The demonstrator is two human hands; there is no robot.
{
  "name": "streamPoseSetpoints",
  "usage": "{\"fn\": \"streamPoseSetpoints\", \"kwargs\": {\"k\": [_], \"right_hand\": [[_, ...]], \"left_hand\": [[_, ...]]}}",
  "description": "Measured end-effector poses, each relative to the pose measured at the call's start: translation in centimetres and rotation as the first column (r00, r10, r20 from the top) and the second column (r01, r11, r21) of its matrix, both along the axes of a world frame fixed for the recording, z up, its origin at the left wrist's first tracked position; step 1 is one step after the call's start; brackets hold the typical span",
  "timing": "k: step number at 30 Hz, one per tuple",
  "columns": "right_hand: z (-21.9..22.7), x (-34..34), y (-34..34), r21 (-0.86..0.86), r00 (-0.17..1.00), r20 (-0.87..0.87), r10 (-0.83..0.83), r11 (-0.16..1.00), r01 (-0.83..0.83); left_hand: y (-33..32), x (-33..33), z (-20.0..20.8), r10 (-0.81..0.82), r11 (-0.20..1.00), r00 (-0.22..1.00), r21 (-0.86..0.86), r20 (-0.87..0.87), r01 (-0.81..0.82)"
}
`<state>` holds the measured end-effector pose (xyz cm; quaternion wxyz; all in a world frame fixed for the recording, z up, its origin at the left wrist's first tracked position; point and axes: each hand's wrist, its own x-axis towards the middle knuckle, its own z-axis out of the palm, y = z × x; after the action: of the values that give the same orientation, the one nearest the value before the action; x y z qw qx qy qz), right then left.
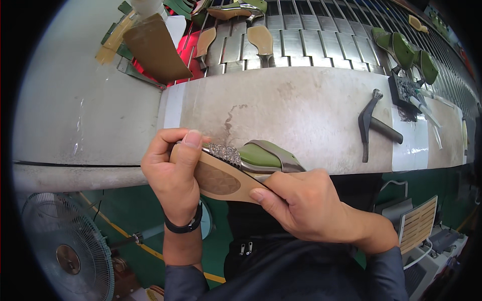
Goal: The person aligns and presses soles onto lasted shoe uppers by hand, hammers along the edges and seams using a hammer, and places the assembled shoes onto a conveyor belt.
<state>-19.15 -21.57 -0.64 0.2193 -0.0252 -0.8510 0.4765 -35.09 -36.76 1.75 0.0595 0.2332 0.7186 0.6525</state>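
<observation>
Between my hands, at the front edge of the workbench (301, 115), is a shoe (261, 156) with a green upper, a glittery band and a tan sole turned toward me. My left hand (175, 160) grips its toe end, thumb over the tip. Around the middle and rear part, my right hand (301, 200) is closed, its thumb pressed on the sole; the heel is hidden behind this hand. To the right on the bench lies a hammer (369, 120) with a dark handle, apart from both hands.
Behind the bench runs a slatted metal conveyor (316, 42) carrying more shoes (399, 47). A dark box (404, 93) with brushes stands at the right. Brown cardboard (155, 47) is at the back left. Below left is a fan (65, 251); a slatted wooden board (417, 223) stands lower right.
</observation>
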Motion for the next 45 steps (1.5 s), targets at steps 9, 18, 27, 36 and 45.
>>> {"fn": "streamPoseSetpoints", "kwargs": {"k": [9,18,27,36,45], "right_hand": [[0.7,0.4,0.9,-0.101,0.992,0.121,0.019,0.995,-0.007],[4.9,1.1,3.8,0.11,0.986,-0.138,-0.093,0.988,0.109],[-2.0,6.9,9.0,-0.839,0.883,0.187,-0.43,0.398,0.372],[-6.9,10.7,-0.2,-0.875,0.929,0.231,-0.289,0.355,0.329],[2.9,-0.5,1.9,0.192,0.991,0.052,-0.121,0.975,0.109]], "left_hand": [[0.2,0.6,0.4,-0.009,1.0,1.0,-0.004,-0.007,0.009],[4.2,2.8,3.4,-0.322,0.946,0.932,-0.083,-0.168,0.312],[6.8,1.0,-9.2,-0.594,0.785,0.749,0.416,0.295,0.459],[4.0,-1.0,-9.9,-0.4,0.862,0.892,0.415,0.209,0.289],[6.8,-0.8,-7.4,-0.465,0.836,0.882,0.286,-0.082,0.467]]}}
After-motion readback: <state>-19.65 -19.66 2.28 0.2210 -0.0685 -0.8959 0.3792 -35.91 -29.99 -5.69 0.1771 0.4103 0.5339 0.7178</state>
